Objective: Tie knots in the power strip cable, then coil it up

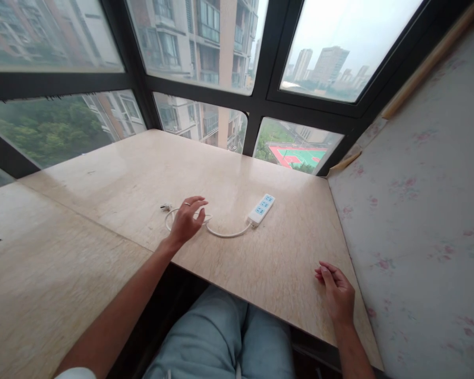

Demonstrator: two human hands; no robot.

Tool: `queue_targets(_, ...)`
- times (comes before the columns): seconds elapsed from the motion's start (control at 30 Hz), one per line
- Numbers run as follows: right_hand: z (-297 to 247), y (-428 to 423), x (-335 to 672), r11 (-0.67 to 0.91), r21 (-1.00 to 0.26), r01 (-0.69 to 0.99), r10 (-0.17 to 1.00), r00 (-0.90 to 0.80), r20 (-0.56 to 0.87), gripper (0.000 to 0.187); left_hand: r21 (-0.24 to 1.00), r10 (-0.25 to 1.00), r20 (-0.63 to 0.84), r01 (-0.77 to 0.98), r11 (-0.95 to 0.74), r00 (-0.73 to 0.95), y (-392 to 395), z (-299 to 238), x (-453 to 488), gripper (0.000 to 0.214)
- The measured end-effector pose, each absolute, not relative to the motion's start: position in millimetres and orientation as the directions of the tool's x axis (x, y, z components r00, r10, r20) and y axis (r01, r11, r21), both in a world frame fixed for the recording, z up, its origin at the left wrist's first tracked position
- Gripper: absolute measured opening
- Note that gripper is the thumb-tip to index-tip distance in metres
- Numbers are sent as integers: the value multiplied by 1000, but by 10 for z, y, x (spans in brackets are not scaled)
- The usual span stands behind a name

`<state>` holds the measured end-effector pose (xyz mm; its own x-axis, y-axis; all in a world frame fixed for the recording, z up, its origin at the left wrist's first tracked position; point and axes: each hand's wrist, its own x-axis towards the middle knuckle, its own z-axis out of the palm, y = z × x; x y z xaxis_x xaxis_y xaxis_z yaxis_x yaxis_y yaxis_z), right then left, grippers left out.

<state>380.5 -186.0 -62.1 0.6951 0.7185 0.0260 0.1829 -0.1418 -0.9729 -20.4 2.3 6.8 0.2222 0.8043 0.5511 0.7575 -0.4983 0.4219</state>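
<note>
Head view: see a white, rectangular plastic power strip [262, 210] on a beige, marbled worktop [229, 268]; left of it, the left hand [185, 222], fingers parted, over its looped white cord [227, 235]; right of it, the right hand [338, 296], fingertips together

A corner of what looks like a home, high up in a building. Windows [205, 47] in thick dark frames [137, 63] meet at an angle, like a bay or an enclosed balcony. A broad, pale, stone-patterned tabletop [260, 284] fills the corner, reaching the glass, with space for legs beneath its near edge. On the right, a pale wall [418, 295] carries faded pink flowers, a homely pattern; its covering is peeling at a torn, brownish edge [345, 164] near the window. Outside, an apartment block [225, 37] stands close by, while treetops [51, 123] and a red-and-green sports court [300, 156] lie well below, under a hazy sky with distant towers [331, 66].
</note>
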Motion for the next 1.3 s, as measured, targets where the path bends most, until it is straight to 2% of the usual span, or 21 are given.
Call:
queue_targets(0.1, -611, -1864, 3797, -158, -969, 192, 724, 690, 18, 47, 368, 828, 551, 859, -356, 107, 131, -8, -727, 33)
queue_targets(0.2, -594, -1868, 3788, -175, -962, 211, 723, 691, 20, 49, 329, 893, 444, 915, -233, 68, 243, -194, -1164, 46)
queue_targets(0.37, -574, -1875, 3772, -216, -944, 249, 726, 687, 15, 53, 184, 935, 225, 930, -318, 275, 280, -476, -1532, 61)
queue_targets(0.57, -576, -1849, 3763, -256, -918, 304, 728, 685, 24, 51, 109, 911, 204, 916, -386, 360, 301, -406, -1635, 43)
queue_targets(0.77, -604, -1701, 3322, -221, -906, 361, 670, 732, 128, 44, 90, 907, 175, 911, -403, 384, 410, -311, -1700, 38)
queue_targets(0.83, -584, -1595, 2983, -156, -909, 387, 745, 650, 150, 41, 80, 902, 197, 910, -406, 385, 424, -321, -1717, 28)
queue_targets(0.93, -506, -1331, 2381, 41, -857, 513, 900, 354, 255, 31, 88, 883, 215, 892, -443, 418, 388, -327, -1739, 14)
queue_targets(1.0, -440, -1085, 1996, 236, -757, 610, 921, 108, 374, 28, 126, 877, 180, 874, -469, 445, 315, -314, -1747, 13)
queue_targets(1.07, -389, -815, 1678, 344, -632, 695, 907, -73, 414, 29, 158, 884, 156, 872, -463, 441, 210, -289, -1753, 16)
queue_targets(1.17, -360, -458, 1380, 379, -389, 840, 915, -277, 293, 22, 166, 881, 214, 873, -459, 422, 42, -243, -1776, 19)
queue_targets(1.3, -359, -229, 1324, 392, -155, 907, 917, -372, 144, 12, 164, 856, 326, 867, -470, 402, -93, -200, -1881, 21)
